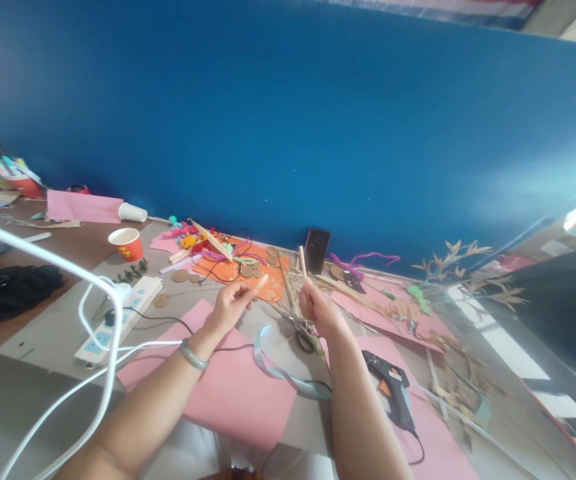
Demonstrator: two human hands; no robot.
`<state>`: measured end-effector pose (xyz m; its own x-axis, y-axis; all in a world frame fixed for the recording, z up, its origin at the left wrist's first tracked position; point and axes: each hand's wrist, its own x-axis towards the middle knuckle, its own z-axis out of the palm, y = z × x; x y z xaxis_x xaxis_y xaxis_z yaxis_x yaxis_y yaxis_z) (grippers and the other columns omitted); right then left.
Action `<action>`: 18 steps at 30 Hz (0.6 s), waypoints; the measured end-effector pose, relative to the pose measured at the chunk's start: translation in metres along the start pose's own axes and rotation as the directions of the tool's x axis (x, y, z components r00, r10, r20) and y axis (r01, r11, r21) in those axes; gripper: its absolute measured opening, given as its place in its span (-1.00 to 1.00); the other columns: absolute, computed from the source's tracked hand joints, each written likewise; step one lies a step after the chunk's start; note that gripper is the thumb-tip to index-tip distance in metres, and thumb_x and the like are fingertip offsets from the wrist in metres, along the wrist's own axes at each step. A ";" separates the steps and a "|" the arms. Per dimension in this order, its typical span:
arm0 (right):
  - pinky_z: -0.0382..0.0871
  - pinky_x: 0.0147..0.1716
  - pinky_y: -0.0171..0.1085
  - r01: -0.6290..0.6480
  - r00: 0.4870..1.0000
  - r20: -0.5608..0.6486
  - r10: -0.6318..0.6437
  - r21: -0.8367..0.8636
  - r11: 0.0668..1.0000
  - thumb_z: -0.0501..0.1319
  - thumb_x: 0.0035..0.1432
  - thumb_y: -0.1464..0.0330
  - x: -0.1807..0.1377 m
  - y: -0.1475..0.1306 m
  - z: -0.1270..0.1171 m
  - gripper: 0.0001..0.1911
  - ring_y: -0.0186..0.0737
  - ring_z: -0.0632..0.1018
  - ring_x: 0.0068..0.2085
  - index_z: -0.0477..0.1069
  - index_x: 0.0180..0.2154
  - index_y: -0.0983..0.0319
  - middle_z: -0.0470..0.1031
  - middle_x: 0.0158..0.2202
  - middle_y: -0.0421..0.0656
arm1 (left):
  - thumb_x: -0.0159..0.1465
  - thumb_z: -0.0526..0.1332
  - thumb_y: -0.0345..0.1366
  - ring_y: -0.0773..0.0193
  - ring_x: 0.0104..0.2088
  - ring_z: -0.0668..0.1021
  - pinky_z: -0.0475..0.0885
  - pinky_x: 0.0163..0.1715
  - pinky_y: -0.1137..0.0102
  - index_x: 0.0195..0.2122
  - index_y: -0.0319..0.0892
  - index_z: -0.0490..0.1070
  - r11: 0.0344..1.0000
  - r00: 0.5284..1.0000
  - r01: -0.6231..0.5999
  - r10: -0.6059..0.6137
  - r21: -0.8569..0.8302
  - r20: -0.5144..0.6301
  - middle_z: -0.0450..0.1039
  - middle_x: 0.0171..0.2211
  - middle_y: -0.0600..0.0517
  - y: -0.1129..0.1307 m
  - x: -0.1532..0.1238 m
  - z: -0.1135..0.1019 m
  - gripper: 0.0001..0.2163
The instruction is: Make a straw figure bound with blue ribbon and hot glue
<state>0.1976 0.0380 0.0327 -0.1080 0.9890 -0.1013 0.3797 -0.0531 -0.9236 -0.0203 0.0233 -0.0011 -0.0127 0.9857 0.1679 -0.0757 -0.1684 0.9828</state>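
My left hand [233, 305], with a bracelet on its wrist, pinches a short pale wooden piece [262, 283] that points up to the right. A longer pale stick [303, 261] rises nearly upright from the closed fingers of my right hand [318, 307]. Both hands hover apart above the middle of the desk. Below my right hand lie the dark handles of what look like scissors [306, 341] and a light-blue ribbon [288, 380]. Pink paper [238, 400] spreads under my left forearm. Beside my right forearm rests a black glue gun [391, 387].
Against the blue partition [288, 133] leans a phone [317, 251]. Craft scraps cover an orange sheet [273, 290]. Leftward are a red paper cup [127, 245], a power strip [141, 300] and a looping white cable [113, 353]. Dried twigs [461, 260] stick up at right.
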 end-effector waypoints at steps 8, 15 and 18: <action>0.11 -0.40 -0.30 0.005 0.967 -0.192 -0.169 -0.646 0.763 -0.02 0.25 0.26 0.017 0.028 0.014 -0.67 -0.20 0.42 -0.38 0.44 -0.38 0.23 0.45 -0.41 -0.10 | 0.09 0.29 -0.15 0.40 -0.59 0.43 0.33 -0.48 0.47 -0.49 -0.24 0.46 0.991 0.984 0.077 -0.093 -0.109 -0.154 0.44 -0.63 0.06 -0.008 0.007 -0.004 -0.77; 0.09 -0.09 -0.17 0.169 0.925 -0.080 -0.371 -0.788 0.592 0.17 0.16 0.32 0.010 0.021 0.019 -0.76 -0.03 0.39 -0.08 0.47 -0.15 0.23 0.44 -0.14 0.00 | 0.01 0.33 -0.21 0.43 -0.61 0.44 0.33 -0.49 0.47 -0.44 -0.24 0.42 0.963 0.980 0.113 -0.149 -0.244 -0.135 0.50 -0.55 0.06 -0.005 0.007 0.000 -0.80; 0.04 -0.11 -0.18 0.296 0.925 0.104 -0.365 -0.800 0.522 0.23 0.11 0.29 0.003 0.013 0.028 -0.87 -0.09 0.42 -0.16 0.50 -0.34 0.19 0.45 -0.29 -0.10 | -0.01 0.32 -0.23 0.43 -0.63 0.43 0.31 -0.51 0.47 -0.45 -0.23 0.40 0.963 0.979 0.122 -0.157 -0.242 -0.131 0.50 -0.55 0.06 -0.002 0.007 0.000 -0.80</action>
<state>0.1765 0.0364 0.0104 -0.3338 0.9202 0.2045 0.9014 0.3751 -0.2165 -0.0203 0.0307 -0.0022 -0.1314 0.9913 -0.0004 -0.3154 -0.0414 0.9480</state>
